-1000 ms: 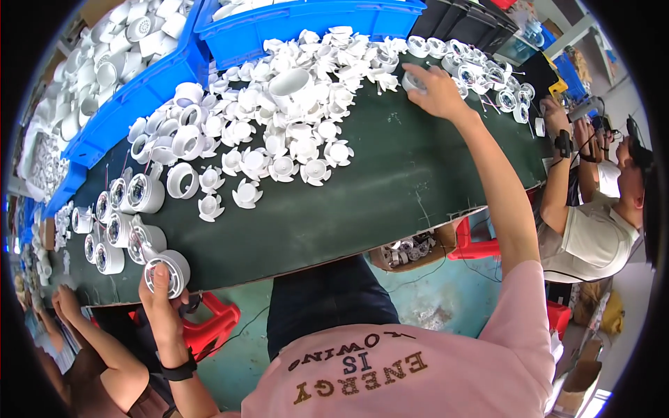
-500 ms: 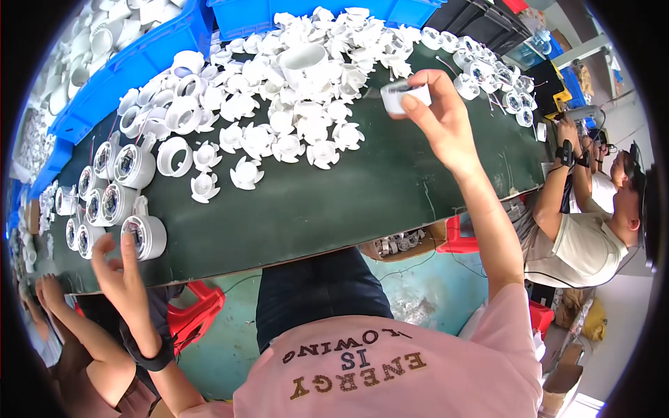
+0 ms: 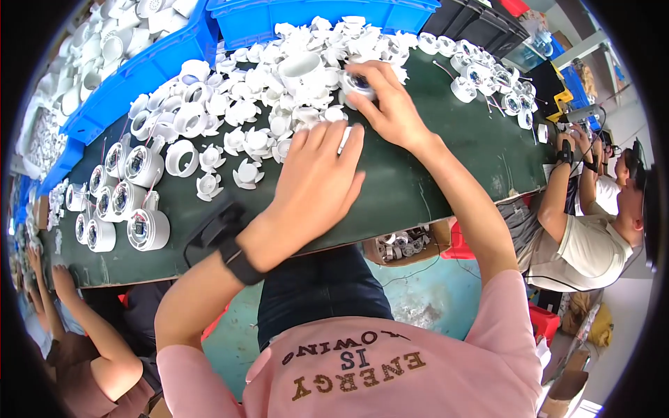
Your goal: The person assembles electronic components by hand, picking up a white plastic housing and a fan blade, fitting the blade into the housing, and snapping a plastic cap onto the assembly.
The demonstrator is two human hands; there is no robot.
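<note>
My right hand point(image 3: 397, 111) is closed around a short white round housing point(image 3: 353, 81) with a dark, shiny inside, held at the right edge of a pile of white bladed fan wheels point(image 3: 240, 106). My left hand point(image 3: 313, 177) reaches over the near edge of that pile, palm down, its fingers stretched out. White shows between its fingertips; whether the fingers touch a fan wheel there is hidden. Just beyond stands a larger white cup-shaped part point(image 3: 301, 73) among the wheels. Around my left wrist is a black band point(image 3: 240, 261).
White housings with motors and wires point(image 3: 148, 230) stand at the table's left; smaller motor units point(image 3: 481, 76) lie at the far right. Blue bins point(image 3: 320, 21) line the back. The dark green table point(image 3: 432, 188) ends before me. Co-workers sit at both sides.
My left hand has moved from the motor housings at the left to the fan wheel pile. My right hand has brought the white housing left and nearer the pile, turning it.
</note>
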